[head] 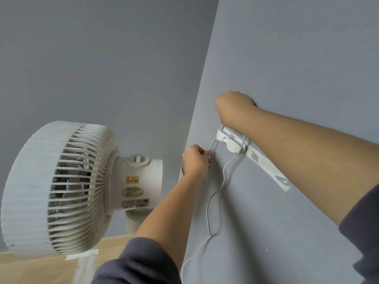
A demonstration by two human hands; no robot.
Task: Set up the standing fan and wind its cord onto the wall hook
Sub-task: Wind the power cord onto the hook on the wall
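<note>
A white standing fan (67,185) stands upright on the left, its round head facing left beside the grey wall. Its thin white cord (215,193) hangs down the wall and loops over a white wall hook (231,142). My left hand (195,160) pinches the cord just left of and below the hook. My right hand (233,107) is a curled fist above the hook, and the cord runs up to it; what its fingers hold is hidden behind the hand.
A strip of white tape (268,167) runs down the wall to the right of the hook. Wooden floor (41,267) lies under the fan, with a white tape patch (82,256) on it. A wall corner sits behind the fan.
</note>
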